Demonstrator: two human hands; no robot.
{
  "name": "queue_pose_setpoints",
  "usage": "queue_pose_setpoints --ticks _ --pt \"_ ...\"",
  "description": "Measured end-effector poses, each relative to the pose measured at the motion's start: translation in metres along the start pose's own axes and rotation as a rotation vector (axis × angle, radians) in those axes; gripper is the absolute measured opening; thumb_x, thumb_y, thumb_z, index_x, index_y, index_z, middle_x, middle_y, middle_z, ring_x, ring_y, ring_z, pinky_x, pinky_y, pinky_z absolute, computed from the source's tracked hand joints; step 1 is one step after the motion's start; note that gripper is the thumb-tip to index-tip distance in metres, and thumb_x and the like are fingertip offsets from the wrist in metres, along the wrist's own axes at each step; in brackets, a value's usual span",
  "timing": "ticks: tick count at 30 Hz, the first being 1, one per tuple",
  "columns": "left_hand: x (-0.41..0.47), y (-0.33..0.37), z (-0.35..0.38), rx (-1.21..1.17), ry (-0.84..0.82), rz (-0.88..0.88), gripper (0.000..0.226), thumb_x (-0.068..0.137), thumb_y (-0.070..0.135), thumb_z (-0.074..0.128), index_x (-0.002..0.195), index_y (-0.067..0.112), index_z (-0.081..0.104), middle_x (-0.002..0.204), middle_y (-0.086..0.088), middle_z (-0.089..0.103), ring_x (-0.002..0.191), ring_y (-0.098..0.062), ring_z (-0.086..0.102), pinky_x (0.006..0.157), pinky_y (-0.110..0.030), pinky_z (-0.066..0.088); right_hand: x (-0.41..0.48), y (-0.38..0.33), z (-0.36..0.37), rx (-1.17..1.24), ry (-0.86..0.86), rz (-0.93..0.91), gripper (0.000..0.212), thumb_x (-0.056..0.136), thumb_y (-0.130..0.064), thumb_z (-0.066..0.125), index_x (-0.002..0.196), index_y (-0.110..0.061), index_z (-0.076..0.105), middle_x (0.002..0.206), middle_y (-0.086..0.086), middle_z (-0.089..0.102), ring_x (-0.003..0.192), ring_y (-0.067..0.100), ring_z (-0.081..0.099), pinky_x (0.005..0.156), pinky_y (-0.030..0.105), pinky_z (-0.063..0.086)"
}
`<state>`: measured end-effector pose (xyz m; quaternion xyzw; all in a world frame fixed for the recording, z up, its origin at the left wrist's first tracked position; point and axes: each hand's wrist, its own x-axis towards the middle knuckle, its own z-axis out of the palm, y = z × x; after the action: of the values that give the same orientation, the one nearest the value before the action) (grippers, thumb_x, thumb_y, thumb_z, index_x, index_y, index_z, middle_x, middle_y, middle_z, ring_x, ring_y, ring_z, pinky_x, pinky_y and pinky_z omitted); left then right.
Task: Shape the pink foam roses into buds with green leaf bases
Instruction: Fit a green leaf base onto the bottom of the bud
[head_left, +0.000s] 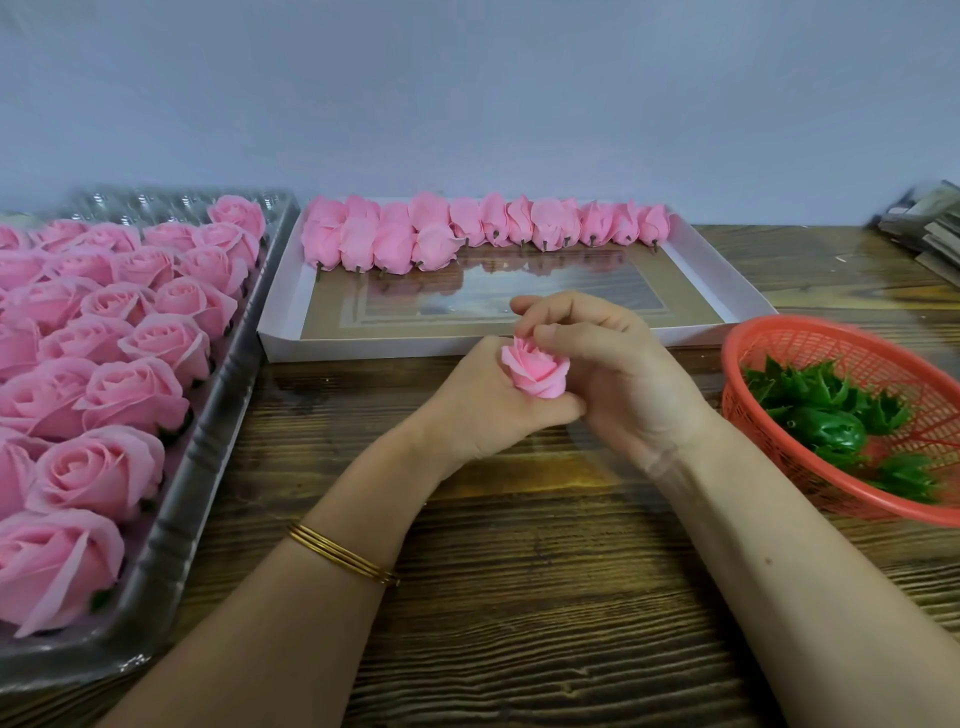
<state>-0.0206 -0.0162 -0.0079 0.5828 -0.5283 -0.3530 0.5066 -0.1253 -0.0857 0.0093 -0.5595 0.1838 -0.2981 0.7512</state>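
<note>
From the head camera, both hands meet over the middle of a dark wooden table (519, 613), just in front of a shallow white box (727, 283). The left hand (483, 400) has its fingers curled around a single pink rose (535, 373) and grips it from below and from the left, so the flower stands upright with its petals facing the camera. The right hand (618, 379) closes on the same rose from the right. Its thumb and bent forefinger pinch the top edge of the petals, and its other fingers are curled under the flower, touching the left hand. Thin gold bangles (343, 557) circle the left wrist. At the left edge of the table a clear plastic tray (208, 467) holds many open roses (130, 395), packed close in rows. Along the far side of the white box lie the buds (467, 231), pink and tightly closed. They run in one row, doubled at the left end, and touch one another, with short dark stubs pointing toward the person. The rest of the box floor is bare and glossy. To the right of the hands, near the right forearm, a red mesh basket (810, 332) sits tilted and holds a loose pile of green leaf bases (831, 415). A blurred stack of papers (930, 228) lies at the far right corner.
</note>
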Motion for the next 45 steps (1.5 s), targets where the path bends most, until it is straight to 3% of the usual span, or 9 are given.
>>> queue_pose_setpoints --ticks 9,12,16,20,23,26,30,36,45 --pt "-0.002 0.003 -0.001 -0.018 -0.004 0.003 0.019 0.079 -0.01 0.069 0.097 -0.009 0.062 0.098 -0.03 0.065 0.086 -0.027 0.063 0.086 -0.048 0.051 -0.005 -0.001 0.003 -0.089 -0.052 0.012 0.01 0.065 -0.004 0.065 0.071 -0.011 0.069 0.09 0.0 0.068 0.089 0.007 0.065 0.081 0.02 0.05" --pt "-0.003 0.003 -0.001 -0.023 -0.009 -0.013 0.019 0.078 -0.011 0.069 0.096 -0.005 0.064 0.097 -0.022 0.069 0.088 -0.02 0.066 0.086 -0.04 0.052 -0.005 -0.001 0.003 -0.145 -0.056 0.014 0.01 0.065 -0.004 0.067 0.073 -0.01 0.068 0.096 0.005 0.067 0.093 0.007 0.064 0.083 0.021 0.05" --pt "-0.003 0.004 -0.002 -0.041 -0.018 -0.005 0.031 0.077 -0.011 0.071 0.082 0.019 0.063 0.08 0.009 0.067 0.083 -0.003 0.065 0.079 -0.02 0.054 -0.006 0.001 0.005 -0.174 -0.092 -0.003 0.015 0.066 -0.004 0.068 0.068 -0.018 0.072 0.09 0.001 0.067 0.092 0.009 0.062 0.083 0.02 0.051" --pt "-0.003 0.004 -0.003 -0.048 -0.021 0.001 0.025 0.077 -0.01 0.071 0.09 0.01 0.064 0.092 -0.006 0.067 0.092 -0.015 0.065 0.086 -0.029 0.054 -0.005 0.004 0.004 -0.178 -0.126 -0.013 0.018 0.068 -0.005 0.07 0.07 -0.023 0.073 0.088 -0.005 0.069 0.092 0.01 0.061 0.087 0.022 0.05" --pt "-0.003 0.004 -0.003 -0.059 -0.023 0.006 0.021 0.077 -0.012 0.07 0.092 0.002 0.064 0.087 -0.006 0.066 0.087 -0.014 0.064 0.08 -0.028 0.055 -0.005 0.004 0.003 -0.175 -0.133 -0.024 0.019 0.069 -0.006 0.071 0.073 -0.024 0.075 0.088 -0.005 0.07 0.093 0.011 0.062 0.089 0.023 0.051" --pt "-0.003 0.003 -0.003 -0.101 -0.035 -0.003 0.027 0.077 -0.012 0.069 0.076 0.013 0.059 0.062 0.015 0.061 0.064 0.003 0.058 0.061 -0.013 0.046 -0.005 0.004 0.002 -0.158 -0.159 -0.017 0.019 0.071 -0.005 0.071 0.079 -0.023 0.075 0.087 -0.004 0.07 0.091 0.011 0.063 0.087 0.023 0.051" --pt "-0.001 0.002 -0.003 -0.162 -0.042 0.001 0.035 0.071 -0.007 0.068 0.06 0.023 0.054 0.047 0.015 0.052 0.048 0.003 0.05 0.052 -0.01 0.039 -0.004 0.003 0.001 -0.115 -0.162 0.029 0.023 0.071 -0.005 0.069 0.093 -0.012 0.072 0.089 0.002 0.069 0.089 0.013 0.064 0.08 0.024 0.053" --pt "0.0 0.001 -0.001 -0.149 -0.026 -0.013 0.031 0.069 0.01 0.073 0.048 0.024 0.055 0.046 0.011 0.046 0.046 -0.007 0.043 0.054 -0.024 0.038 -0.003 -0.006 -0.001 0.091 -0.132 0.124 0.03 0.078 -0.015 0.054 0.105 -0.006 0.062 0.084 0.009 0.064 0.078 0.02 0.063 0.061 0.033 0.053" --pt "0.001 -0.001 -0.002 -0.15 -0.051 0.026 0.027 0.069 0.006 0.07 0.058 0.022 0.052 0.049 0.014 0.047 0.047 -0.002 0.044 0.05 -0.017 0.036 -0.002 0.002 -0.002 -0.008 -0.164 0.061 0.017 0.071 -0.007 0.071 0.084 -0.015 0.076 0.088 0.006 0.067 0.082 0.016 0.066 0.068 0.03 0.056"
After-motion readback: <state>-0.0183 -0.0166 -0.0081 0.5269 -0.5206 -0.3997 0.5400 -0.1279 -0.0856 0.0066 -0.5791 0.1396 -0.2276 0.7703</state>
